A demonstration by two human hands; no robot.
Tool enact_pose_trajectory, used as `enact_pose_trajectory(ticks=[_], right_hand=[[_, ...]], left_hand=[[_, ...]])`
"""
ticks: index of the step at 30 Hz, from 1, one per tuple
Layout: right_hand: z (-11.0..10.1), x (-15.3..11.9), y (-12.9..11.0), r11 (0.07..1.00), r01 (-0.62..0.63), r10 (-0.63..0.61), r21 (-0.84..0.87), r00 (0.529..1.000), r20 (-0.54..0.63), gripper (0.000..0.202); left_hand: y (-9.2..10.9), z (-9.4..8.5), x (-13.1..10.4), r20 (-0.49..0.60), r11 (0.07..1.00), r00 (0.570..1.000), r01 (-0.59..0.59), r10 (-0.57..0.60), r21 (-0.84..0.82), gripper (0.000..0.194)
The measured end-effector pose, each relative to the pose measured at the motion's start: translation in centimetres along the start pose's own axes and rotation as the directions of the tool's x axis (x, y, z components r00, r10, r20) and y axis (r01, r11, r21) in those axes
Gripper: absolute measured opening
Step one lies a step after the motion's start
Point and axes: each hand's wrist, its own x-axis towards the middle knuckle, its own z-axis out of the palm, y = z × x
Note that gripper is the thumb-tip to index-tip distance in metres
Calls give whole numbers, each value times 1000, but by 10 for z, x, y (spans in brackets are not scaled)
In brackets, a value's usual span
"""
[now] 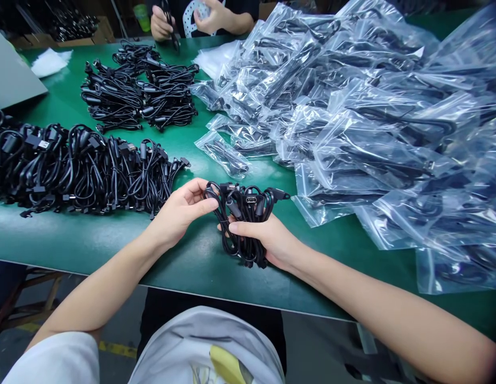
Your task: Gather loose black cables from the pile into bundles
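Observation:
Several coiled black cables (248, 213) are bunched together above the table, with a USB socket end facing me. My right hand (272, 240) is closed around the lower part of this bunch, its thumb lying across the front. At the bunch's left side, my left hand (188, 205) pinches one coiled cable between thumb and fingers. To the left lies a long row of coiled black cables (84, 168) packed side by side. A small clear zip bag (224, 154) with a cable inside lies just beyond my hands.
A large heap of bagged cables (352, 117) covers the right of the green table (184, 266). Farther back sits another pile of cables (140, 90). Across the table, a co-worker's hand (162, 24) holds a black cable. A grey box (12, 69) stands at the left.

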Motion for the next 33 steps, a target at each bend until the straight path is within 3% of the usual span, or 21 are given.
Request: enact_pose_trajectory(ticks=[6,15,21,27,30,33], right_hand=[[-1,1,0,1000,-18,19,25,1000,-21,28],[-1,2,-1,997,-34,34,63,999,-2,34],[-5,2,2,993,-86,85,86,996,16,27],[-8,2,5,997,-45,41,61,998,56,24],[-5,1,5,1000,5,-7,18,994,109,24],[0,1,7,999,49,-49,-7,996,79,28]], left_hand=[[0,-1,-1,16,1000,1000,21,-21,-2,24],[0,0,0,64,998,998,6,-2,-62,29],[1,1,1,99,968,990,116,-96,-221,32],[1,0,4,84,942,983,181,-163,-283,30],[1,2,5,62,948,982,188,-178,-257,29],[-3,7,5,35,975,990,140,-136,-175,28]])
